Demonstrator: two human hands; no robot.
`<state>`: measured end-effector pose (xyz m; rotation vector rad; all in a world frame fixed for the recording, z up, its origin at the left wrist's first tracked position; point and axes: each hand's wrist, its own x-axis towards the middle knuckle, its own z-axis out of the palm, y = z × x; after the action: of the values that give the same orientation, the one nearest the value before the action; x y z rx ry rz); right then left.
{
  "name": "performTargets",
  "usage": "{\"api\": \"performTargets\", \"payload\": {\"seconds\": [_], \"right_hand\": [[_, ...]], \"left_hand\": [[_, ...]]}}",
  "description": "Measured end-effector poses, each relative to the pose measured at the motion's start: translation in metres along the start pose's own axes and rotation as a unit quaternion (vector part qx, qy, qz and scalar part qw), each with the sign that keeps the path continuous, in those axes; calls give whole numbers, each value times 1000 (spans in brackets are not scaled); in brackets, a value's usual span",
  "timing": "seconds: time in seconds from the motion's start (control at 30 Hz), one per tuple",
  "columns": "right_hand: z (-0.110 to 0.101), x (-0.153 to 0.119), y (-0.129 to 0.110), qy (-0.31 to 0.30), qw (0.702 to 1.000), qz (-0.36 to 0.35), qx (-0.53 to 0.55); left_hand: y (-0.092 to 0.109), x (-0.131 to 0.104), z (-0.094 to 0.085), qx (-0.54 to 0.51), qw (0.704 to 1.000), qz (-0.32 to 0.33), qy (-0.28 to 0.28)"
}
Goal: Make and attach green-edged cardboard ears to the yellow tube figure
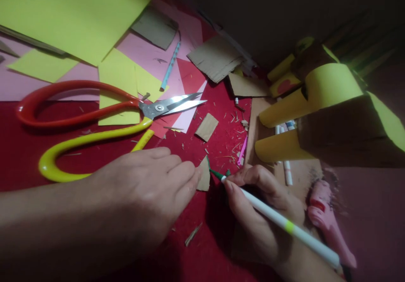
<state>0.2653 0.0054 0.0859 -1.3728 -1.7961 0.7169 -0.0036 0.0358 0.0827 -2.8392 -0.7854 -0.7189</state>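
Fingers clamped on a green-tipped pen, working a cardboard edge

Thumb and fingers of the right hand close around the white barrel, with the tip at the right edge of a small cardboard piece, where some green shows. The left hand, its fingers together, grips the piece's other side above the red surface; its thumb is hidden. Open scissors lie just beyond that hand. Colouring the edge looks like the step in hand; the next move seems to call for a steady left grip and light strokes along the uncoloured part
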Motion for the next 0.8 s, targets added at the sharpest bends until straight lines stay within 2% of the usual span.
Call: {"api": "performTargets", "payload": {"seconds": [0.27,0.57,0.8], "right_hand": [[-4,-4,5,-12,1000,-4,0],[0,-2,1,3,1000,26,0],[-3,-4,-2,4,999,31,-6]], "left_hand": [[5,-1,4,-2,1000,-20,5],[13,-5,13,0,998,-51,29],[12,-2,8,17,999,-43,17]]}}
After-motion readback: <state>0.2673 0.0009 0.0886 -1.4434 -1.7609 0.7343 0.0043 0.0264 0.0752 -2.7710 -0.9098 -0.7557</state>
